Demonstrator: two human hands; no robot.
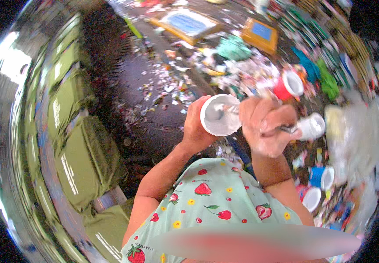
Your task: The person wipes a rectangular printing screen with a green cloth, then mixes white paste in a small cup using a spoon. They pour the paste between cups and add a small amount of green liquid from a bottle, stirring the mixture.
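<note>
My left hand (196, 125) grips a white plastic cup (220, 128) by its outer side, with its mouth turned up towards me and its rim uneven. My right hand (268, 123) is closed in a fist beside the cup's right rim, blurred by motion. A small dark metal object (288, 129) shows between its fingers; its kind is unclear. Something pale and blurred spans the cup's mouth towards that hand. Just right of the fist is a white plastic container (312, 127), partly hidden by it. A red tub with a white inside (289, 86) lies beyond.
Scraps and crumpled plastic (238, 69) litter the dark floor (136, 79). Stacked olive-green packages (74, 161) line the left. A blue tub (317, 177), a red tub (309, 199) and a translucent plastic sack (357, 138) are at right. Two yellow-framed panels (187, 23) lie ahead.
</note>
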